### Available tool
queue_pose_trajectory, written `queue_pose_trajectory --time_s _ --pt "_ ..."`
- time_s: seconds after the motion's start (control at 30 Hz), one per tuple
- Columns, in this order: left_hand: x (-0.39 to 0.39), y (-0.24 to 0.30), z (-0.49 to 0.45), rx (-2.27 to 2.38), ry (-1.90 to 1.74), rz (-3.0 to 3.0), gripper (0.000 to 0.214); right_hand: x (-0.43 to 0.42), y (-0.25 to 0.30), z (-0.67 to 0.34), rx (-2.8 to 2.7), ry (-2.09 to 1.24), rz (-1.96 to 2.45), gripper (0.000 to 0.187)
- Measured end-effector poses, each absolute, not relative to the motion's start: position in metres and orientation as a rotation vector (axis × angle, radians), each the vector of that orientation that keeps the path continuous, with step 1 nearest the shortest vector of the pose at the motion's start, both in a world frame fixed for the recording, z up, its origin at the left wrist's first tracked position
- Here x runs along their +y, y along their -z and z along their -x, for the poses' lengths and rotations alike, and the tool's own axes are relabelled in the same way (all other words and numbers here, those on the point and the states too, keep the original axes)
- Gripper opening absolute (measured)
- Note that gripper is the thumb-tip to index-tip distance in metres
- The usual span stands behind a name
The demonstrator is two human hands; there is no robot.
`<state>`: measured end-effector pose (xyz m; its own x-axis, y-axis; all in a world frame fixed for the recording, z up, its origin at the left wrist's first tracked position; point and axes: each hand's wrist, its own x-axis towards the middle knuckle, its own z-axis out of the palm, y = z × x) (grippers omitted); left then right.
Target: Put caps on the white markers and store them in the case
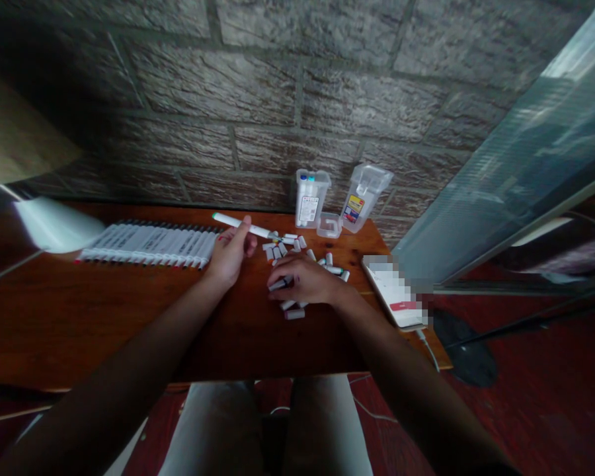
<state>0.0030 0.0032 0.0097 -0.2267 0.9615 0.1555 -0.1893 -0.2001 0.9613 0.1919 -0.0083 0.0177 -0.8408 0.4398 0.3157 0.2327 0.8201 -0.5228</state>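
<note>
My left hand (231, 254) is closed on a white marker (242, 225) with a green end at the upper left. The marker's dark, uncapped end points right, over a pile of loose white marker caps (277, 251). My right hand (302, 277) reaches down into that pile, its fingers bent around a small white marker cap (279, 284). More caps lie about it, and one cap (294, 315) with a purplish end sits nearest the front. Some of the pile is hidden under my right hand.
A long row of white markers (149, 244) lies left on the wooden table (104, 324). At the back stand a clear case (308, 198) with a few markers, another clear case (361, 198) and a lid (329, 225). A white device (394, 294) with a cable lies right; a lamp stands left.
</note>
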Motion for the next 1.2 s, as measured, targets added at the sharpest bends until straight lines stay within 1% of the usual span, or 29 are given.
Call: queue_pose_trajectory --time_s 0.23,0.57,0.73,0.87,1.1,1.2 --pt "0.003 -0.009 -0.004 1.1 -1.6 -1.051 0.051 -0.004 -0.016 -0.195 -2.579 -0.55 0.573 0.011" --pt "0.003 -0.012 -0.003 1.086 -1.614 -0.998 0.049 0.0 -0.01 -0.2 -2.481 -0.605 0.579 0.014" --pt "0.003 -0.013 -0.003 1.072 -1.629 -0.964 0.047 -0.002 -0.015 -0.202 -2.443 -0.684 0.598 0.012" --pt "0.004 -0.012 -0.002 1.079 -1.628 -0.939 0.048 -0.002 -0.019 -0.207 -2.379 -0.783 0.729 0.01" --pt "0.004 -0.012 0.0 1.086 -1.653 -0.967 0.052 -0.004 -0.022 -0.212 -2.412 -1.013 0.776 0.014" --pt "0.004 -0.012 0.001 1.079 -1.652 -0.959 0.052 -0.008 -0.026 -0.211 -2.488 -1.002 0.798 0.014"
